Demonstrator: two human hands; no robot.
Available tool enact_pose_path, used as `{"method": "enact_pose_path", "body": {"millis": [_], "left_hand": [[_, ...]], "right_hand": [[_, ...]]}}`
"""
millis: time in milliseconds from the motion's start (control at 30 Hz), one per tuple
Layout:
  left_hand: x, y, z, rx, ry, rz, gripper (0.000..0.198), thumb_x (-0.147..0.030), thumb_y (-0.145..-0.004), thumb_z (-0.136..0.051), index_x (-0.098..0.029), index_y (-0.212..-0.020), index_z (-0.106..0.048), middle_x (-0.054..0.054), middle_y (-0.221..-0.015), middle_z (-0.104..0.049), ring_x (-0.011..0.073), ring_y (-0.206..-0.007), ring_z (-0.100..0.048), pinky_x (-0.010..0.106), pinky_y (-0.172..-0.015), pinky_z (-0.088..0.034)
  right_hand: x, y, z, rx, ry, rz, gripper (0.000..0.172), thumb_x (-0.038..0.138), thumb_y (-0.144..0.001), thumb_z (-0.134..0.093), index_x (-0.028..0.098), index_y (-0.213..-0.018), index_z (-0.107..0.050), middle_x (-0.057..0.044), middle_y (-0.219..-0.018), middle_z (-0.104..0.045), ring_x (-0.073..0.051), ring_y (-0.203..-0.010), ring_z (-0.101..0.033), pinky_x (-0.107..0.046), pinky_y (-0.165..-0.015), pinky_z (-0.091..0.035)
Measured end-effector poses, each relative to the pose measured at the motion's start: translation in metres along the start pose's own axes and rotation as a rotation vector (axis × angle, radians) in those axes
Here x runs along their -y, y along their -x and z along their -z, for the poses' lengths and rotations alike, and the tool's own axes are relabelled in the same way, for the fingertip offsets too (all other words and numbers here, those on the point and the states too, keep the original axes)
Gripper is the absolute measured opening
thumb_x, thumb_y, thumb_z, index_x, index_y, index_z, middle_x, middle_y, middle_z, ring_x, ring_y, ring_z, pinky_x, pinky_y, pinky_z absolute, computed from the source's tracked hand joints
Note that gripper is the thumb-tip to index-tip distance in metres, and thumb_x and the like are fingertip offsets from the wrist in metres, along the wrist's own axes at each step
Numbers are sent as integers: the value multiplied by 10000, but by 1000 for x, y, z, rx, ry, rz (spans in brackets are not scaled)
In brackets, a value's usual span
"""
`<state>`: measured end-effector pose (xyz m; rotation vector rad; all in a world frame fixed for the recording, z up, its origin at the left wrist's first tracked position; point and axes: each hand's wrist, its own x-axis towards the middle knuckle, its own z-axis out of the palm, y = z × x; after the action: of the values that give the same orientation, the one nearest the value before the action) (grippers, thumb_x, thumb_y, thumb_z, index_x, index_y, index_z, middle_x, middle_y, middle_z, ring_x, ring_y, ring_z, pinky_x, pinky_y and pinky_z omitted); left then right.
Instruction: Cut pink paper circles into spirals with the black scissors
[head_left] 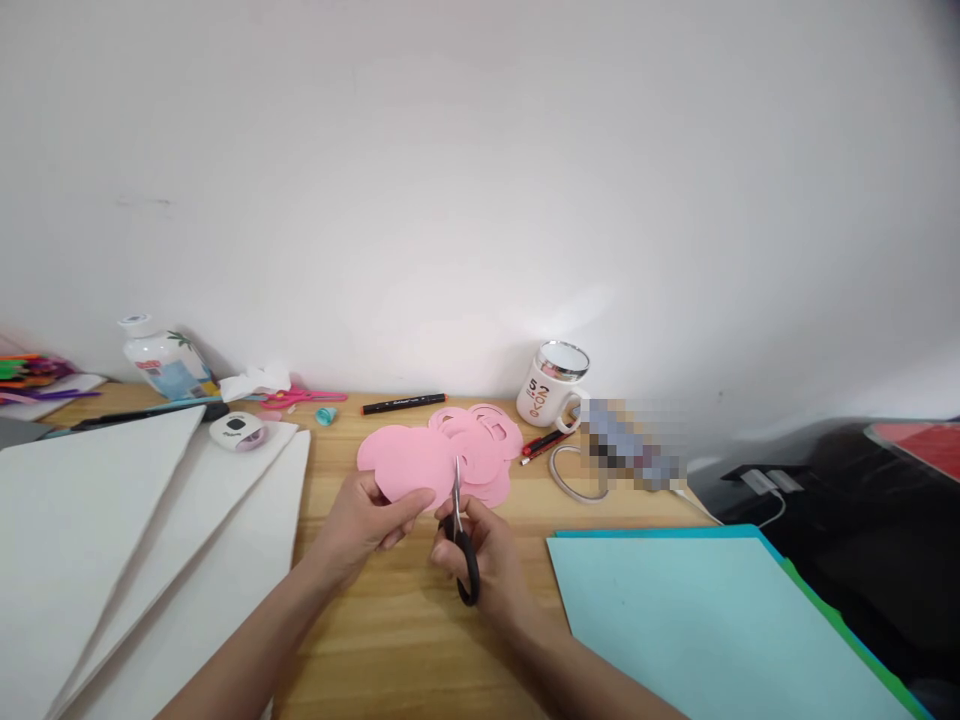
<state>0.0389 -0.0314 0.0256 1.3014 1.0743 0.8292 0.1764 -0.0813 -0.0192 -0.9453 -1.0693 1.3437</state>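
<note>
Presumably for steadiness, left hand [367, 515] pinches paper [412, 463] at its edge; right hand [487, 550] holds scissors [457, 512] right of that pinch.

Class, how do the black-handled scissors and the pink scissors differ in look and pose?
The black-handled scissors are in the right hand; the pink scissors lie on the wooden table. The black-handled scissors point forward, showing silvery metal; the pink scissors point right and look pink throughout. Both are scissors.
</note>
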Motion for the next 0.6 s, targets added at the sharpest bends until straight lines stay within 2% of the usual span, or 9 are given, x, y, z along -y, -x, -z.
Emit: {"method": "enact_pose_path", "body": {"millis": [267, 600], "left_hand": [[-2, 1, -4, 60, 76, 29, 332, -375, -702, -616, -126, -505, -520, -39, -420, -500, 43, -302, -377, 165, -307, -243], [-3, 4, -6, 37, -20, 30, 349, -352, -668, -635, -139, -446, -474, -65, -354, -414, 35, -310, -326, 161, -318, -219]], "right_hand": [[1, 1, -4, 21, -11, 37, 376, 409, -613, -705, 193, -785, -450, 76, -533, -432, -65, -446, -308, -182, -412, -236], [8, -2, -4, 9, -10, 87, 397, 389, -579, -747, 184, -776, -471, 47, -607, -463, -94, -527, -378, -199, -466, -294]]}}
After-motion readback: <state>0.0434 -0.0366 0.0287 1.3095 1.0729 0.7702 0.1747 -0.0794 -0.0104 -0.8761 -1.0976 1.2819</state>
